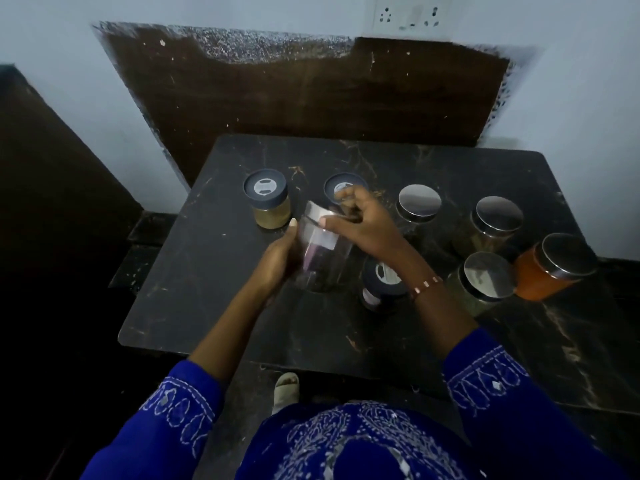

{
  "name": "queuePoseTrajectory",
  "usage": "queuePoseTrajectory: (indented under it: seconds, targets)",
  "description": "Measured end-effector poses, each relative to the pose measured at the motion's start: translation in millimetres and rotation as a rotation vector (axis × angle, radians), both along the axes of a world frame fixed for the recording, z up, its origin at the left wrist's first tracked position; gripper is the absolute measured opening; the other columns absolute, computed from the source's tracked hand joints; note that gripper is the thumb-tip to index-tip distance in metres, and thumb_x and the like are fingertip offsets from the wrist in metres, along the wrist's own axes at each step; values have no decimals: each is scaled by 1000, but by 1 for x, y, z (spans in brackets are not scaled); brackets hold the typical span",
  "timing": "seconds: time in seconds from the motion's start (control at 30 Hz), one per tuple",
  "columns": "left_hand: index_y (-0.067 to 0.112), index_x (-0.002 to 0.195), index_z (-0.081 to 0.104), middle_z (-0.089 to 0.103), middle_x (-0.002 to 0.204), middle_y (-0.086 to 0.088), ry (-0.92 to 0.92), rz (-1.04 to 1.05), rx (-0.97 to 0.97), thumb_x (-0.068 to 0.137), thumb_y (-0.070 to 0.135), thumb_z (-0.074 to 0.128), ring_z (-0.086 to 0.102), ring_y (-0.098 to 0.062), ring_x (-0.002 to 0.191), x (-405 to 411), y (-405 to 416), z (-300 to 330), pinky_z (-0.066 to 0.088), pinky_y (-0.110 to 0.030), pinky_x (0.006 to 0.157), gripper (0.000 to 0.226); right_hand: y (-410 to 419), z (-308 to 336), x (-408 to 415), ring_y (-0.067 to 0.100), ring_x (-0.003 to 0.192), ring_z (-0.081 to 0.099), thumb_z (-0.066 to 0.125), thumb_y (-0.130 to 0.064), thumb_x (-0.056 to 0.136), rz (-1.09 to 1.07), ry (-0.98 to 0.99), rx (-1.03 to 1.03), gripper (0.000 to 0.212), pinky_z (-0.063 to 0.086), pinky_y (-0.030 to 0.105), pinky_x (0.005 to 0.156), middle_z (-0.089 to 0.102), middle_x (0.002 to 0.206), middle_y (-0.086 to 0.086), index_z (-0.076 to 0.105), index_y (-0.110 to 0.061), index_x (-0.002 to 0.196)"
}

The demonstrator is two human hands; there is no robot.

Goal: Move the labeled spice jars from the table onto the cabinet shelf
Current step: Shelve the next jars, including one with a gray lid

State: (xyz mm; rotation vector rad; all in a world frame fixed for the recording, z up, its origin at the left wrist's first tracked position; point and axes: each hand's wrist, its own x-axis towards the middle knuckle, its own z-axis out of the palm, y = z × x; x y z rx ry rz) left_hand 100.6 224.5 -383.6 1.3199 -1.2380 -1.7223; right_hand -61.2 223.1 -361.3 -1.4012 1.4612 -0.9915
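Note:
A clear glass jar [323, 252] with a metal lid and a pale label is tilted above the dark table [207, 289]. My left hand [280, 258] holds its left side, and my right hand [360, 223] grips it near the lid from the right. Other jars stand on the table: a dark-capped jar of tan powder [268, 199] at the back left, a dark-capped jar [341, 185] behind my right hand, another dark-capped jar [382, 282] under my right wrist, three steel-lidded glass jars [419, 204], [497, 220], [486, 277], and an orange-filled jar [554, 266].
A brown wooden board [311, 98] leans against the pale wall behind the table. A dark cabinet side [45, 185] rises at the left. A wall socket [408, 13] sits at the top. My foot [285, 388] shows below the table's front edge.

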Motion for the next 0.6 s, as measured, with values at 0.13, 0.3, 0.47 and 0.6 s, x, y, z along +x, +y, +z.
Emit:
queuePoseTrajectory:
  seconds: [0.13,0.3,0.47,0.6]
  targets:
    - [32,104,61,70,106,1,102,-81,1,97,47,22,67,-15,99,-7,-6,14,54,-33,86,43,-10,0,-1,18,87,63,69,-32,79,-171,-192,-41,33,55,22,71,61,97,4,53,-20,106]
    - [22,94,69,72,103,-9,138,48,35,90,49,44,68,-25,99,-20,-16,19,52,-42,92,37,-16,-4,5,25,79,64,64,-36,85,-401,-186,-56,17,56,39,74,63,85,6,48,-29,82]
    - [3,106,64,71,99,-17,6,243,-62,85,36,61,68,-27,84,-30,-26,18,57,-35,74,39,-16,-11,10,21,83,67,67,-33,82,-433,-248,74,35,59,35,73,66,98,10,48,-14,103]
    - [9,98,68,67,94,-14,8,290,-205,94,15,48,63,-25,88,-27,-34,21,53,-34,80,21,-17,-9,0,24,89,67,63,-35,85,-370,-498,153,47,57,32,72,66,110,16,54,-3,119]
